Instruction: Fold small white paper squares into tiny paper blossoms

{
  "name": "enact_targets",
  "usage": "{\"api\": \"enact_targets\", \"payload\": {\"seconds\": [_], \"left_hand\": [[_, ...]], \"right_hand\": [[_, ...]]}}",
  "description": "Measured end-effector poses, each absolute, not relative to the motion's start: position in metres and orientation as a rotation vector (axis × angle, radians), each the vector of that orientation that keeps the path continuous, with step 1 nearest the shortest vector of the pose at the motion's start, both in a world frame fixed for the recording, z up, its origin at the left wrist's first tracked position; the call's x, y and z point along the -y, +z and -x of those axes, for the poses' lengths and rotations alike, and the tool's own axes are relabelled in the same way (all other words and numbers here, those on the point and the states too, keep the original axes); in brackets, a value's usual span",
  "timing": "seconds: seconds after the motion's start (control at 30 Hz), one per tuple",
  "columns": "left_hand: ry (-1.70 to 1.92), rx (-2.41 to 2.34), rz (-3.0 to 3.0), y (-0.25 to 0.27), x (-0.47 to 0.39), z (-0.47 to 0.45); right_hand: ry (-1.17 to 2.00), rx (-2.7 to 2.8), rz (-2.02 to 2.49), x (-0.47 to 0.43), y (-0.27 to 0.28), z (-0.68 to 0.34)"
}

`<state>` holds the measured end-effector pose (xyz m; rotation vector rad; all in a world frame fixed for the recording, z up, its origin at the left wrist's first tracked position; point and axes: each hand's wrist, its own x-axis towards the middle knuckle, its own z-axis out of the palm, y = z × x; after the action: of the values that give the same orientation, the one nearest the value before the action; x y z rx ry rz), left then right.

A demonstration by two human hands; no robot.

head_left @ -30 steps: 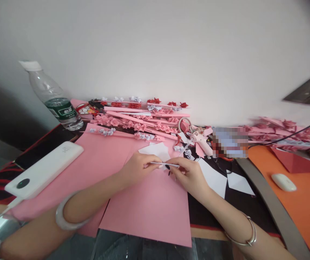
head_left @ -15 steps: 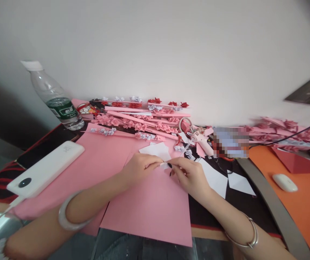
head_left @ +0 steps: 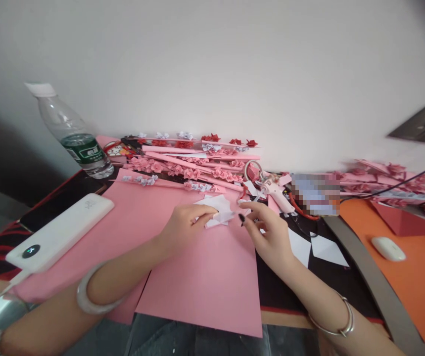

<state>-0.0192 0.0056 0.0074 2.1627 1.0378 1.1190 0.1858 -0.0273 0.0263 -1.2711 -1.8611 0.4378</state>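
My left hand (head_left: 188,225) pinches a small piece of folded white paper (head_left: 225,216) between thumb and fingers, above a pink sheet (head_left: 201,277). My right hand (head_left: 269,232) is just to the right of this paper. Its thumb and forefinger are apart, with nothing visible between them. Other white paper (head_left: 212,201) lies behind the fingers, partly hidden. More white sheets (head_left: 329,249) rest on the dark mat to the right of my right hand. A pink glue gun (head_left: 277,195) lies beyond that hand.
Pink paper rods with paper flowers (head_left: 186,170) lie along the wall. On the left are a leaning water bottle (head_left: 86,151) and a white power bank (head_left: 64,230) with a cable. To the right lie a blurred-out phone-like object (head_left: 316,194), an orange sheet (head_left: 386,287) and a white case (head_left: 388,248).
My hands have moved apart. The right hand has let go of the small paper and shifted right with its fingers spread. The left hand still holds the paper.
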Motion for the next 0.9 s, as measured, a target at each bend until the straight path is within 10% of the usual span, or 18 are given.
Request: {"api": "enact_targets", "payload": {"seconds": [0.37,0.9], "left_hand": [[1.062,-1.047,-2.046,0.0099,-0.0097,0.02],[0.929,-0.8,-2.293,0.0062,-0.0095,0.0168]], "right_hand": [[0.37,1.927,1.274,0.0274,0.0255,-0.1872],[1.301,1.459,1.295,0.0247,0.0252,-0.1801]]}}
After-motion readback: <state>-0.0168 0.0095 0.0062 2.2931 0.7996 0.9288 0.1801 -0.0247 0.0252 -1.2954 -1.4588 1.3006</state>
